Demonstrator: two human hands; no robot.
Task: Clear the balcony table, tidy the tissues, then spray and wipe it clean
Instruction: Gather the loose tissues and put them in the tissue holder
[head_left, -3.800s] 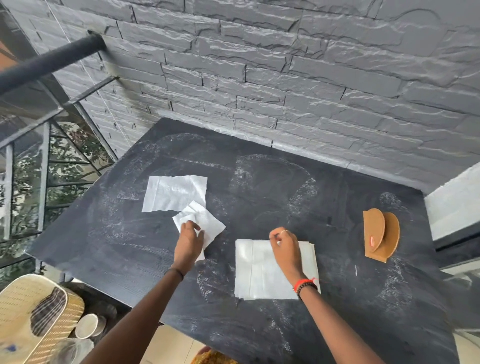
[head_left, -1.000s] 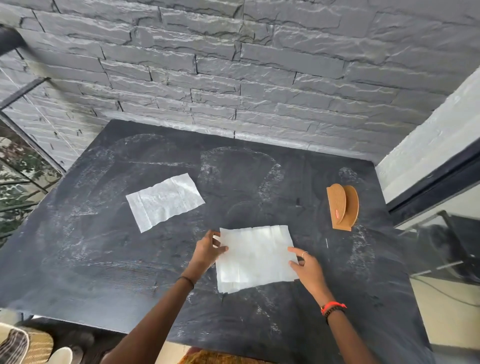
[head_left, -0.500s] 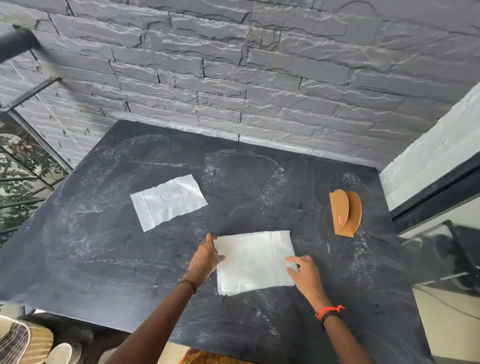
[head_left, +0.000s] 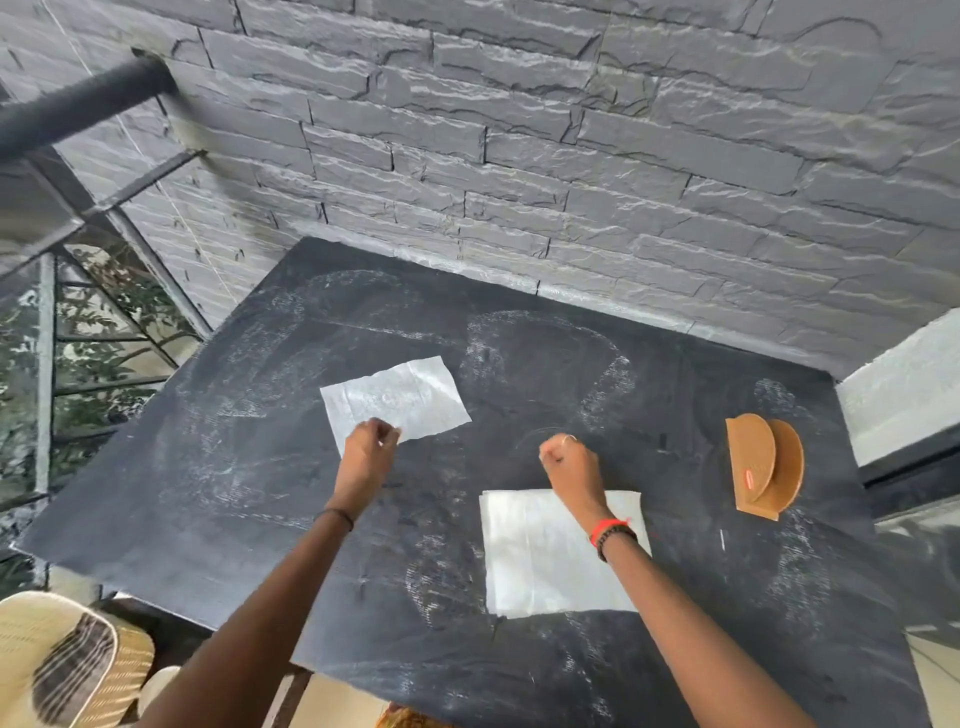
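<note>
Hands reached out over the dark tabletop (head_left: 208, 493) from the bottom of the frame. The left hand (head_left: 369, 452) had its fingers curled on the near edge of the single tissue (head_left: 400, 397), pinching it close to its lower left corner. The right hand (head_left: 569, 460) was clenched in a fist holding nothing, above bare tabletop at mid frame, with a ring showing on one finger.

Nearest, at the lower left of the frame, a woven seat (head_left: 57, 660) showed beside the tabletop's edge. Under the right forearm lay the stack of tissues (head_left: 540, 561), white, squared and flat, its far edge just short of the right fist. Red and dark bands (head_left: 610, 532) circled the right wrist above the stack.

Farther up, left of centre, the single tissue lay flat and slightly skewed, white and faintly creased, well apart from the stack. At the right of the frame a brown wooden napkin holder (head_left: 763, 467) stood upright, holding no tissues. Chalky smears marked the tabletop all over. Beyond it rose a grey stone wall (head_left: 519, 156), with a black railing (head_left: 78, 104) at the upper left.
</note>
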